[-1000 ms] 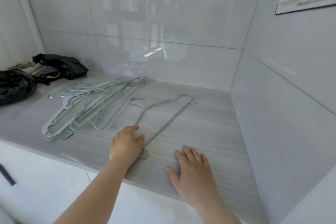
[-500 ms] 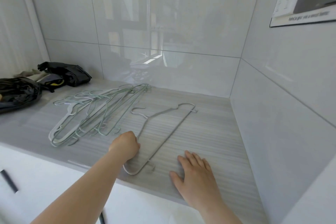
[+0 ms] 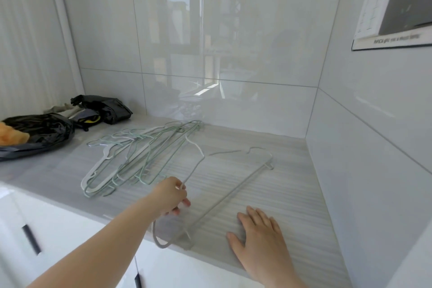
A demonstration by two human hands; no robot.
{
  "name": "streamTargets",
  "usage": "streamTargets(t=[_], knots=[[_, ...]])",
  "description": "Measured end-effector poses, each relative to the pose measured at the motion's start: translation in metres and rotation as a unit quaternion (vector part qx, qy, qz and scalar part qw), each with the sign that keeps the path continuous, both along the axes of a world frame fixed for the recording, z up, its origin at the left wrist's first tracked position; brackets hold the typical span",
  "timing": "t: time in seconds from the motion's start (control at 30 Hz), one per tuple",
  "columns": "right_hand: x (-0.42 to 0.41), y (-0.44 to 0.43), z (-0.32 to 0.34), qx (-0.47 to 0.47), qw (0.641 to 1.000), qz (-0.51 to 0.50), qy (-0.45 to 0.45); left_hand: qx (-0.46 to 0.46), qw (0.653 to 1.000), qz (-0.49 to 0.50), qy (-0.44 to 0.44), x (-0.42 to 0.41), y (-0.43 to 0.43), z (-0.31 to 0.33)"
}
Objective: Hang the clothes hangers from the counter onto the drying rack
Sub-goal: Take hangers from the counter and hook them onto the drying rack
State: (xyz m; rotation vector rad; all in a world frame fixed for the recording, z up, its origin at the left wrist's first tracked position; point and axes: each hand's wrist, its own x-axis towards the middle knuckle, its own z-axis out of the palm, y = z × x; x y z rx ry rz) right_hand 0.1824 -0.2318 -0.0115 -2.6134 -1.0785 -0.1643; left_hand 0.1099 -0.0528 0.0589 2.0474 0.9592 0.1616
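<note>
My left hand [image 3: 171, 196] grips one arm of a grey wire hanger [image 3: 230, 195] and holds it lifted off the grey counter [image 3: 268, 147], its lower corner past the front edge. A pile of several pale green and white hangers [image 3: 131, 159] lies on the counter to the left of that hand. My right hand [image 3: 261, 238] rests flat on the counter near its front edge, fingers straight, holding nothing. No drying rack is in view.
Black plastic bags [image 3: 35, 133] and dark bundles [image 3: 102, 110] lie at the counter's left end. Glossy tiled walls close the back and right side. White cabinet fronts with dark handles [image 3: 30, 238] are below the counter. A poster [image 3: 392, 7] hangs on the right wall.
My left hand closed round the grey hanger's arm and raised it, pulling it toward the front edge. My right hand stayed flat on the counter.
</note>
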Motion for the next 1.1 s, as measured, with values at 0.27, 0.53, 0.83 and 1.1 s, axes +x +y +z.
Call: streamTargets(t=[0.27, 0.53, 0.83, 1.1], knots=[[0.003, -0.003, -0.003, 0.066, 0.992, 0.035, -0.1, 0.097, 0.989, 0.004, -0.109, -0.036, -0.027, 0.025], [-0.017, -0.004, 0.033, 0.325, 0.923, 0.102, -0.177, 0.213, 0.974, 0.066, -0.029, -0.133, -0.075, 0.06], [-0.093, 0.023, 0.128, 0.338, 0.87, 0.299, -0.2, 0.275, 0.94, 0.192, 0.056, -0.275, -0.171, 0.099], [-0.236, 0.016, 0.158, 0.324, 0.771, 0.527, -0.148, 0.28, 0.882, 0.348, 0.149, -0.397, -0.26, 0.107]])
